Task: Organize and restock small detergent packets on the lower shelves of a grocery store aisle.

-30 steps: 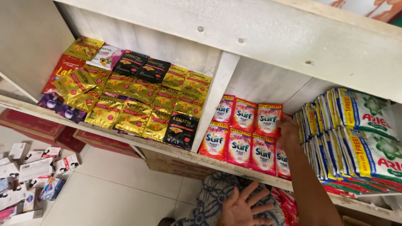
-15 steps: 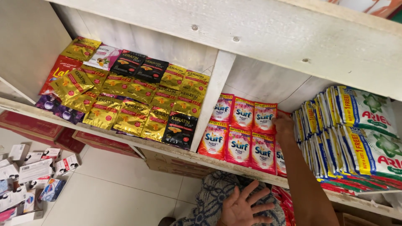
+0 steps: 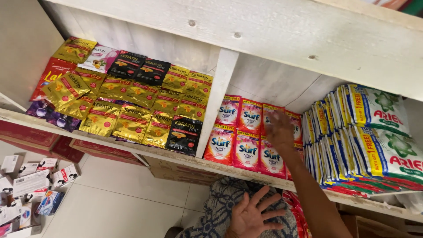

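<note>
In the head view, the right hand [image 3: 280,131], blurred with fingers spread, rests on the red-pink detergent sachets [image 3: 246,147] at centre right of the white shelf [image 3: 176,155]. They look light, soft and slick, best pinched at a top edge. The left hand [image 3: 253,216] lies open on patterned cloth [image 3: 220,207] below, holding nothing.

A white painted wooden shelf [image 3: 176,155] with a vertical divider board [image 3: 216,101] carries many packets. In the left compartment lie gold and black foil sachets [image 3: 132,105] in overlapping rows, with purple sachets [image 3: 53,117] at the front left corner. In the right compartment stand pink and red detergent sachets [image 3: 246,141], and beside them, at the right, upright stacks of green and white detergent packets [image 3: 374,136].
</note>
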